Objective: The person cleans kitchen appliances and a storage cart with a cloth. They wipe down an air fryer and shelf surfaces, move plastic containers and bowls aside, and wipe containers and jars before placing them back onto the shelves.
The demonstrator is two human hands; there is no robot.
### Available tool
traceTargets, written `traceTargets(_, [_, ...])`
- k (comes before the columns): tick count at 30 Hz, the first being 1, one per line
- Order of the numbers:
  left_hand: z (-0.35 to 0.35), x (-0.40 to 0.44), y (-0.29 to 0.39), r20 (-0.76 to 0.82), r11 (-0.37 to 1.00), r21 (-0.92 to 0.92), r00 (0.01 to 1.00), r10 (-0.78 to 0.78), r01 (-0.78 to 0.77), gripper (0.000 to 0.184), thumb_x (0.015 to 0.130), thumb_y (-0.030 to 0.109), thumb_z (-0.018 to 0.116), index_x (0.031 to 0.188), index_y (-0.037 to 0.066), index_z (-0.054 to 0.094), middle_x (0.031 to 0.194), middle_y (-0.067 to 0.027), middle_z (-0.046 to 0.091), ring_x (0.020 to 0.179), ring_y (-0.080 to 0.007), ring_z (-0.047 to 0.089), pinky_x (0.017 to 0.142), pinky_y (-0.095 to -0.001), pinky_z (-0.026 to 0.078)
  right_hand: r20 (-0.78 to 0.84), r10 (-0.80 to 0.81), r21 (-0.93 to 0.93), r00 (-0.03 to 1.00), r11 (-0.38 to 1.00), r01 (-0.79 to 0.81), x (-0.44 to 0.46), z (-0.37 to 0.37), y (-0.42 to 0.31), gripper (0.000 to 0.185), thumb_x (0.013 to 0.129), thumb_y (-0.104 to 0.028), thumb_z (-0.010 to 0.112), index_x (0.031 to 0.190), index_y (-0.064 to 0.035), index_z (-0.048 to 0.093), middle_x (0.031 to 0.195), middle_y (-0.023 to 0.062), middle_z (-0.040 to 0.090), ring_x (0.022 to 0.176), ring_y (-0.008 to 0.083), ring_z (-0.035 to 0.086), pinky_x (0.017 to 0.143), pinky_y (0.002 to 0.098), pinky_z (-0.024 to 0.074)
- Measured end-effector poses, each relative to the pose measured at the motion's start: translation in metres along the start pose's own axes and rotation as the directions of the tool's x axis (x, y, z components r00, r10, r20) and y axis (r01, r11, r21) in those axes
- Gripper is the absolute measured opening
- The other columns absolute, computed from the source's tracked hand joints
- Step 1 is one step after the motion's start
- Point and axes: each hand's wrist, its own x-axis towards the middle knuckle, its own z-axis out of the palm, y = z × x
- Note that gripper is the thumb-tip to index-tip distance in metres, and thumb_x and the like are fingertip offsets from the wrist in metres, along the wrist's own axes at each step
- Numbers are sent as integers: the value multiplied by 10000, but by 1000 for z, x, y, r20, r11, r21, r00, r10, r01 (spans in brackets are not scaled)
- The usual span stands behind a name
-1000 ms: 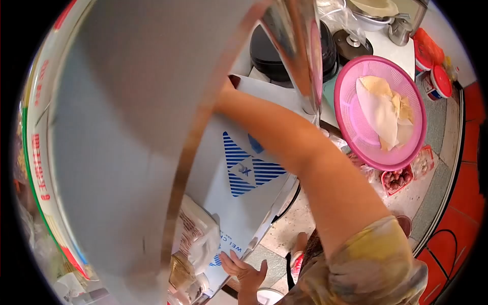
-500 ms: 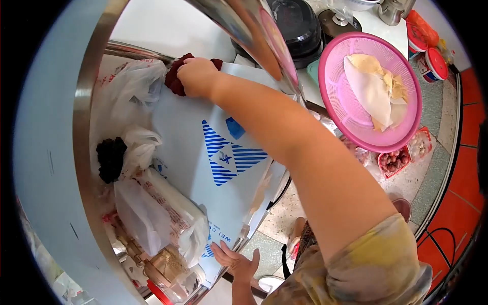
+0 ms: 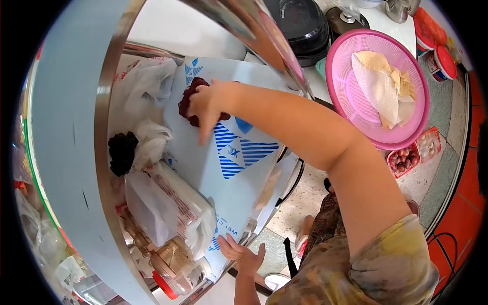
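Note:
My right hand lies on a crumpled dark red cloth, its fingers curled over it and one digit stretched down and blurred. Under the cloth is a pale blue sheet with blue striped triangles and lettering, covering a flat surface. Near the lower end of that sheet, my left hand rests at the edge with its fingers apart, holding nothing. White plastic bags and a black bundle lie along the left side of the sheet.
A curved metal-edged panel stands at left, and a shiny metal post crosses the top. Clear jars sit at the lower left. At right are a pink basket, a black appliance and a box of red onions.
The curved panel has shifted left in view, uncovering the bags and the cloth. My right hand and the cloth have moved down over the sheet since half a second ago. My left hand stays at the edge.

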Motion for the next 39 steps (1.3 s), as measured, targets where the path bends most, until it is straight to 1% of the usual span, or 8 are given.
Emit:
traceTargets(3, [2, 0, -2, -1, 1000, 17, 1000, -2, 2, 1087, 634, 413, 697, 1336, -73, 25, 1361, -321, 9, 1258, -456, 39, 993, -550, 54, -644, 165, 344, 747, 935, 90, 16, -11, -1, 432, 630, -340, 671, 1016, -149, 631, 1290, 85, 425, 1089, 330, 476, 858, 429, 422])
traceTargets(10, [5, 0, 0, -75, 997, 73, 997, 33, -27, 1061, 644, 425, 685, 1334, -74, 52, 1358, -317, 37, 1253, -460, 60, 994, -544, 87, -591, -45, 63, 805, 993, 102, 125, -17, -9, 273, 691, -120, 569, 947, -116, 663, 1189, 124, 471, 907, 324, 572, 768, 384, 477])
traceTargets(15, [8, -3, -3, -55, 998, 66, 998, 5, -1, 1087, 623, 414, 704, 1338, -65, 40, 1360, -315, 40, 1260, -458, 57, 998, -547, 78, -818, 77, 366, 570, 835, 411, 76, 23, -49, 151, 632, -92, 565, 758, -23, 613, 902, 130, 582, 911, 339, 552, 752, 389, 467])
traceTargets(23, [6, -1, 0, -67, 998, 56, 998, 4, 0, 1049, 656, 424, 667, 1342, -59, 37, 1365, -305, 47, 1268, -451, 51, 1005, -534, 70, -626, -162, 134, 763, 941, 310, 26, 101, -60, 125, 654, -110, 567, 729, -20, 606, 907, 140, 575, 735, 313, 593, 595, 398, 486])
traceTargets(29, [1, 0, 5, -54, 999, 37, 998, -11, 13, 1028, 662, 393, 679, 1338, -58, 49, 1360, -305, 53, 1263, -449, 58, 1002, -538, 71, -651, -143, 41, 746, 974, 223, -13, 67, -71, 315, 657, -95, 578, 966, -35, 556, 994, 143, 542, 775, 306, 587, 597, 373, 491])
traceTargets(31, [2, 2, 6, -70, 999, 35, 998, -9, 12, 1033, 652, 372, 691, 1338, -57, 48, 1357, -310, 62, 1259, -451, 66, 1000, -541, 73, -916, -8, 62, 400, 985, 160, -3, 55, -69, 452, 648, -62, 591, 1085, -52, 478, 1058, 113, 504, 915, 294, 538, 631, 356, 491])
traceTargets(34, [2, 1, 7, -85, 999, 30, 996, -23, 26, 1035, 642, 364, 697, 1339, -54, 57, 1352, -314, 80, 1255, -454, 78, 1000, -538, 75, -965, 70, 121, 252, 974, 193, 28, 33, -61, 657, 635, -81, 625, 1250, -75, 395, 1135, 86, 451, 1094, 280, 424, 679, 334, 493])
traceTargets(39, [3, 1, 9, -99, 999, 39, 995, -17, 21, 1086, 627, 339, 734, 1343, -69, 27, 1370, -302, 46, 1268, -437, 70, 1012, -511, 67, -848, 130, 228, 514, 965, 131, 58, 19, -52, 876, 635, -84, 656, 1383, -212, 217, 1295, 85, 396, 1209, 311, 352, 759, 354, 489])
